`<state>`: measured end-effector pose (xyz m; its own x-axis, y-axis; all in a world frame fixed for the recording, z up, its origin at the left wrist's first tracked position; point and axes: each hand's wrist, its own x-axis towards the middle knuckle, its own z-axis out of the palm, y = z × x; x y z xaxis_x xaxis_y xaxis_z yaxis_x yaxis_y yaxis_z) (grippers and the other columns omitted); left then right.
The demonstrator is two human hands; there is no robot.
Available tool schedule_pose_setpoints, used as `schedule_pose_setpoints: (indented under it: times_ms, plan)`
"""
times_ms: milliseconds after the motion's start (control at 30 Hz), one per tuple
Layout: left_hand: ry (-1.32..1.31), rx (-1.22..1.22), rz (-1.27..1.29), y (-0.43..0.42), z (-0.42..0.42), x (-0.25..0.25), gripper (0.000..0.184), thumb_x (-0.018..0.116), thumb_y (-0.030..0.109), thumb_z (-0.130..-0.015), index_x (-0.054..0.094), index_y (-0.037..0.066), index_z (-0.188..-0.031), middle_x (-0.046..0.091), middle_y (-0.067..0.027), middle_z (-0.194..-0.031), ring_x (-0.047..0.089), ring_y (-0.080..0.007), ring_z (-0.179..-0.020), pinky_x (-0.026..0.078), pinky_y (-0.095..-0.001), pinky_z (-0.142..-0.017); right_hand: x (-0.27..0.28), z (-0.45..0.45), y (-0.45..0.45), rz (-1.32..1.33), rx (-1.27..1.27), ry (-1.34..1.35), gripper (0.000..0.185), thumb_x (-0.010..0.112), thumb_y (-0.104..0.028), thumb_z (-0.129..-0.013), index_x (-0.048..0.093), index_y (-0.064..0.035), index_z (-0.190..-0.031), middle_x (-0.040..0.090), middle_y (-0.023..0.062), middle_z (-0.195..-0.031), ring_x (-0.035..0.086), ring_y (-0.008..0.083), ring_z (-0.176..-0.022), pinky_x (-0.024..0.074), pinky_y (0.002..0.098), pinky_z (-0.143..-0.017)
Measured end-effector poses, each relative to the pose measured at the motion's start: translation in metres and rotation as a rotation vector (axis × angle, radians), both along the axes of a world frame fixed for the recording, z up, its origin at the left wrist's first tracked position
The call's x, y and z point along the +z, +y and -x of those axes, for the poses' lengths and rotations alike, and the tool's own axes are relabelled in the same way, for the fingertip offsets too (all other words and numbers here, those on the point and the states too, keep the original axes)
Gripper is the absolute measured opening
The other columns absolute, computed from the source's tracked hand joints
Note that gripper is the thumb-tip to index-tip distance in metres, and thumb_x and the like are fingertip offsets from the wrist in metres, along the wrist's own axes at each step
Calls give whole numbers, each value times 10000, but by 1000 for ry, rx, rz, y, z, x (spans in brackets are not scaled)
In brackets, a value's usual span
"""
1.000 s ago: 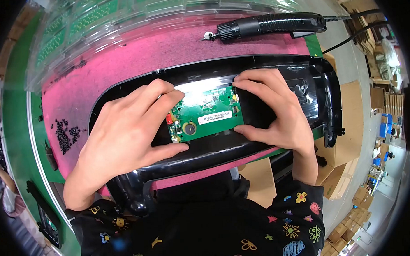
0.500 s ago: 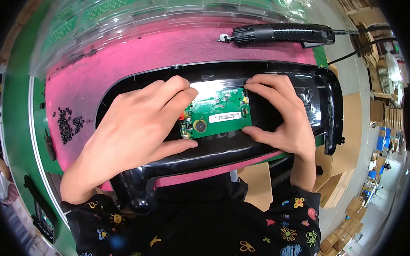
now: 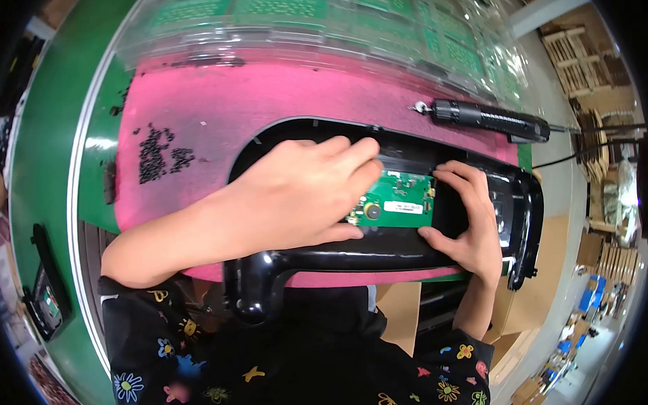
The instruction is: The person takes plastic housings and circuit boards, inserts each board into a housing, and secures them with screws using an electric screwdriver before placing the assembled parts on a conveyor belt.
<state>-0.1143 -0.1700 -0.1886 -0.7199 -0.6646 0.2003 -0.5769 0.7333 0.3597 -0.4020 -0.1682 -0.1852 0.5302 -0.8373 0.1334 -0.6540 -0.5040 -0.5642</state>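
Observation:
A green circuit board (image 3: 403, 220) with a white label and a round black component lies inside a long, black, shiny plastic housing (image 3: 340, 262). My left hand (image 3: 302, 192) reaches over the board's left end, fingers at the far edge and thumb at the near edge, hiding that end. On the right, my right hand (image 3: 476, 222) spans the other end, its fingertips and thumb at the board's corners. Both hands grip the board by its edges. Whether it sits flat on the housing floor is unclear.
Beyond the housing, a black electric screwdriver (image 3: 489, 118) with a cable lies on the pink mat (image 3: 213, 92). Small black screws (image 3: 158, 158) are heaped at left. Clear plastic trays (image 3: 318, 31) stand at the back. Another black housing (image 3: 49, 298) is at far left, a cardboard box (image 3: 544, 266) at right.
My view has turned, so the housing, mat and screwdriver appear shifted to the right and tilted. Both hands stay on the board; my left hand covers more of its left end.

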Motion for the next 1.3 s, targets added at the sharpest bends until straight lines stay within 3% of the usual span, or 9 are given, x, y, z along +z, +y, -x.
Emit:
schedule_pose_setpoints:
  times_ms: [167,267,300,467,533,667,967,1133,1300]
  plan:
    - [-23,-8,43,1,-6,0,637,783,349,-756,528,-63,-1169,530,-110,-1072,611,-243,-910,551,-342,-738,19,5,-1,-84,67,100,822,863,-99,-575,539,-7,-1325,553,161,-1313,533,334,-1205,420,410,-1054]
    - [57,-12,-77,-3,-21,19,478,740,207,-807,540,-15,-1181,543,-146,-1117,609,-293,-908,556,-393,-733,25,28,-14,-33,-291,-255,470,686,-117,-871,560,-24,-1315,644,80,-1105,607,149,-937,506,297,-805]
    - [420,-30,377,-3,-44,3,325,709,94,-796,596,-13,-1081,615,-168,-1079,617,-321,-942,551,-424,-743,31,37,-25,118,-399,-217,436,634,-117,-935,535,-46,-1354,633,72,-1060,582,143,-905,471,287,-773]
    - [-8,542,169,-15,-104,43,111,721,14,-706,665,-27,-793,687,-185,-783,685,-351,-772,542,-397,-689,26,107,-88,416,-606,307,474,632,-257,-977,493,-67,-1389,592,112,-1173,562,164,-990,467,316,-818]
    - [-271,693,-265,-17,-109,53,210,803,40,-602,666,-38,-740,685,-176,-721,690,-335,-709,542,-399,-628,25,95,-102,-97,-660,-297,518,632,-254,-987,419,-44,-1409,546,124,-1229,562,166,-1012,492,302,-828]
    - [-449,707,-378,-23,-103,50,264,828,29,-536,673,-45,-737,689,-197,-742,699,-352,-742,556,-411,-627,23,36,-107,214,-683,-618,675,694,-138,-943,230,-54,-1425,506,128,-1250,579,164,-1012,515,274,-795]
    - [-382,657,112,-13,-103,9,241,442,139,-874,641,3,-876,658,-238,-907,651,-415,-890,522,-516,-786,37,-49,-95,-335,-368,-1201,263,598,-181,-1002,483,-39,-1191,610,130,-1155,600,273,-1083,481,440,-941]
    - [-485,669,-276,-19,-98,32,90,556,3,-778,605,-10,-853,639,-236,-902,620,-414,-897,501,-494,-815,39,-37,-91,-292,-162,-1423,377,551,-265,-1025,476,-25,-1305,586,129,-1147,548,291,-1137,400,459,-1064]
    - [-133,724,23,-29,-86,30,117,646,5,-726,628,-44,-830,647,-217,-859,642,-392,-839,525,-446,-782,62,-31,-57,-409,313,-1604,385,556,-368,-1012,509,-58,-1236,554,30,-930,519,192,-933,359,480,-1028]
